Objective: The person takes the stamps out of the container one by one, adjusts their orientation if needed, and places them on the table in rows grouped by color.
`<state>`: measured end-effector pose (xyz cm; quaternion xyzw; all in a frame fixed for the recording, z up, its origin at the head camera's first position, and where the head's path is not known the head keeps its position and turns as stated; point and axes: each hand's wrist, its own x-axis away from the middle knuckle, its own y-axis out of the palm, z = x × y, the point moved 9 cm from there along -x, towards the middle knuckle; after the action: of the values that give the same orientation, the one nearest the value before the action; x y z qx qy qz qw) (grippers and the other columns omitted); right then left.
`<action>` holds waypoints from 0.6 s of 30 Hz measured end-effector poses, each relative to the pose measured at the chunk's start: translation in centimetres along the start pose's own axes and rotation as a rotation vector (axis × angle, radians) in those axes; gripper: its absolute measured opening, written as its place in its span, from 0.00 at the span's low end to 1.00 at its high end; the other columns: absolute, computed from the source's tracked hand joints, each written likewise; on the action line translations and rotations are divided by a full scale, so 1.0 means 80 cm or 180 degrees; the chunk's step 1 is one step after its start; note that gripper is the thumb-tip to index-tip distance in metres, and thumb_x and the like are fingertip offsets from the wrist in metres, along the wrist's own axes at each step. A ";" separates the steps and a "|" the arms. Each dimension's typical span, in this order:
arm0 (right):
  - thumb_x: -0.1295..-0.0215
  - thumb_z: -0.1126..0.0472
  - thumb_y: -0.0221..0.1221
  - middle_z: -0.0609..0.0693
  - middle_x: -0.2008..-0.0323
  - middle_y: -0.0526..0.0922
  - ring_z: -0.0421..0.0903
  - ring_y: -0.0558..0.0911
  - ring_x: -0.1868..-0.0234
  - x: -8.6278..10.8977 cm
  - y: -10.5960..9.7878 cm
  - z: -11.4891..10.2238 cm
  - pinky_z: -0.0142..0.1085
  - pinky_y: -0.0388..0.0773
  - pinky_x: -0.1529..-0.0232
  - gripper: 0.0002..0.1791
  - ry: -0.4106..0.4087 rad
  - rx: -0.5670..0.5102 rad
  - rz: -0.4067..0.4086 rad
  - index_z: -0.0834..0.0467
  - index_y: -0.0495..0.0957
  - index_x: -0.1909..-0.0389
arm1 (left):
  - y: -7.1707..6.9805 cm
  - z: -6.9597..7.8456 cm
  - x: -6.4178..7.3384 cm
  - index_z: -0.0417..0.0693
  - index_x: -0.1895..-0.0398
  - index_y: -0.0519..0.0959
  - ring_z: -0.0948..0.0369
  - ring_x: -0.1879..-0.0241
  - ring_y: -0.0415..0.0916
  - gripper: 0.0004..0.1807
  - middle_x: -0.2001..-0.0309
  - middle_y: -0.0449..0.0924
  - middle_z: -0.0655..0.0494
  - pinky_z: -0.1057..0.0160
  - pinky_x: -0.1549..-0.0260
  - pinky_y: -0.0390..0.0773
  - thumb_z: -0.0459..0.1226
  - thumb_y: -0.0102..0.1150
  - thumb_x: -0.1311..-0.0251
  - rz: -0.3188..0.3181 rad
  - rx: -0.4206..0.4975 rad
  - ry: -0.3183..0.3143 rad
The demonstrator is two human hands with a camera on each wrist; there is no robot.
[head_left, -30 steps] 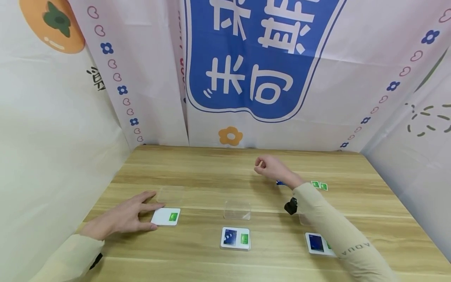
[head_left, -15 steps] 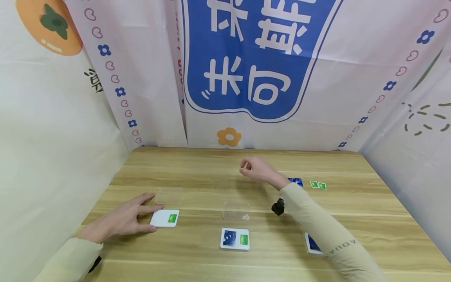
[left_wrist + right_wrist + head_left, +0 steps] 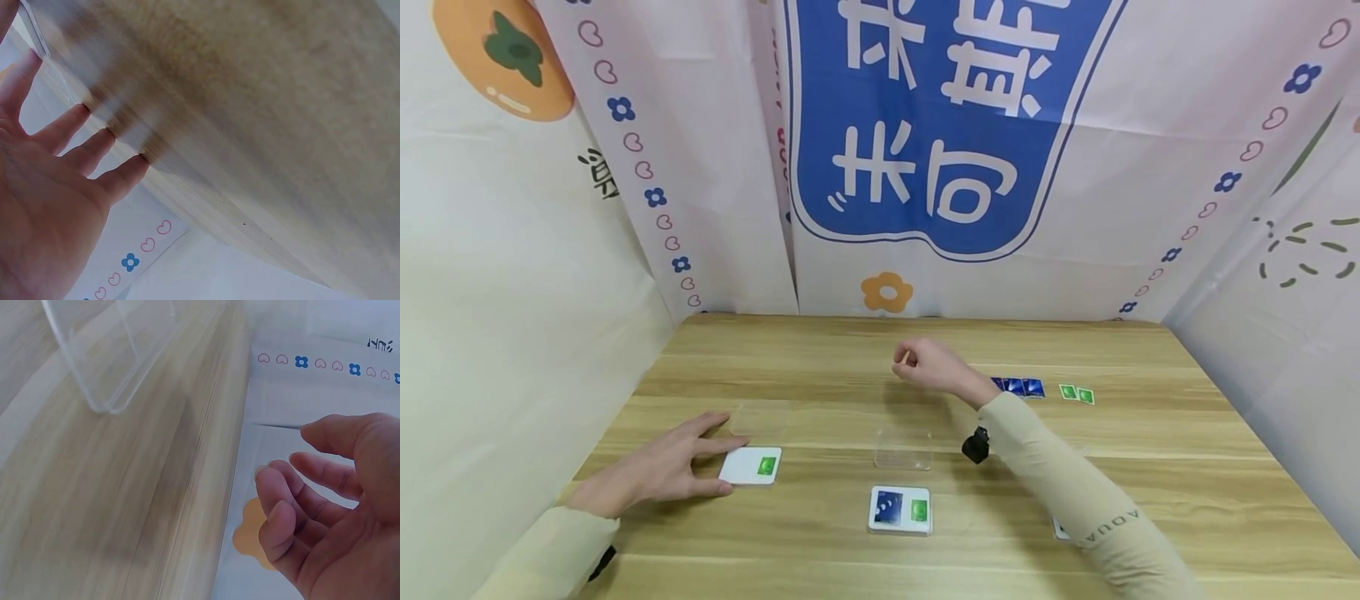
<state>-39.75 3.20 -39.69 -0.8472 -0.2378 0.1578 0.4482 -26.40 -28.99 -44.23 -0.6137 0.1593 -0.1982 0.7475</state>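
My left hand point(image 3: 670, 462) rests at the left end of a small white case point(image 3: 749, 466) with one green picture. Its thumb and index fingertip lie at the case's two long edges, and the other fingers point(image 3: 128, 175) are spread out straight on the table. My right hand point(image 3: 928, 364) is above the far middle of the table, fingers loosely bent and nothing between them. In the right wrist view, a gap shows between thumb and fingertips, with a clear plastic cover point(image 3: 106, 400) off to one side. Several blue picture cards point(image 3: 1022, 387) lie beside the right forearm.
Two small green cards point(image 3: 1077, 394) lie at the back right. A white case point(image 3: 900, 509) with a blue and a green picture is at front centre, a clear cover point(image 3: 903, 450) behind it. Another case point(image 3: 1061, 529) is mostly hidden under the right sleeve. Printed cloth walls surround the table point(image 3: 820, 567).
My right hand has moved left across the far part of the table, uncovering more of the blue cards while its sleeve now covers most of the right case. My left hand has stayed in place.
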 end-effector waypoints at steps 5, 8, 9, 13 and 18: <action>0.32 0.56 0.58 0.46 0.77 0.79 0.38 0.72 0.81 -0.001 0.002 -0.010 0.30 0.70 0.76 0.09 0.0002 -0.0043 -0.0020 0.56 0.80 0.58 | -0.002 0.000 0.000 0.66 0.36 0.75 0.34 0.33 0.62 0.39 0.30 0.63 0.35 0.33 0.43 0.70 0.70 0.60 0.51 0.0011 0.0021 0.0006; 0.33 0.56 0.59 0.46 0.77 0.79 0.38 0.72 0.80 -0.003 0.002 -0.018 0.30 0.69 0.76 0.08 -0.0034 -0.0043 -0.0013 0.55 0.80 0.59 | -0.004 0.001 -0.001 0.66 0.36 0.76 0.34 0.34 0.63 0.39 0.31 0.64 0.35 0.33 0.43 0.70 0.69 0.61 0.51 0.0037 0.0009 0.0032; 0.33 0.56 0.59 0.46 0.77 0.79 0.38 0.72 0.79 -0.004 0.003 -0.021 0.30 0.69 0.76 0.08 -0.0052 -0.0044 -0.0014 0.56 0.80 0.59 | -0.005 0.001 -0.001 0.66 0.36 0.76 0.34 0.34 0.63 0.39 0.31 0.64 0.34 0.33 0.44 0.70 0.69 0.61 0.51 0.0037 0.0001 0.0043; 0.33 0.56 0.59 0.46 0.76 0.80 0.38 0.73 0.78 -0.008 0.005 -0.032 0.30 0.70 0.75 0.08 -0.0128 -0.0037 -0.0013 0.56 0.81 0.60 | -0.005 0.002 -0.001 0.65 0.36 0.76 0.34 0.34 0.63 0.39 0.31 0.64 0.35 0.34 0.44 0.70 0.69 0.61 0.51 0.0033 0.0018 0.0036; 0.32 0.55 0.59 0.46 0.74 0.81 0.38 0.74 0.77 -0.011 0.011 -0.043 0.30 0.71 0.74 0.08 -0.0147 -0.0034 -0.0038 0.55 0.80 0.59 | -0.004 0.001 0.000 0.66 0.36 0.76 0.34 0.33 0.62 0.39 0.31 0.64 0.35 0.33 0.43 0.70 0.69 0.61 0.51 0.0017 0.0024 0.0004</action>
<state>-38.61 -0.03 -38.48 -0.8443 -0.2540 0.1734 0.4390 -26.41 -28.95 -43.90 -0.6103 0.1608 -0.1972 0.7502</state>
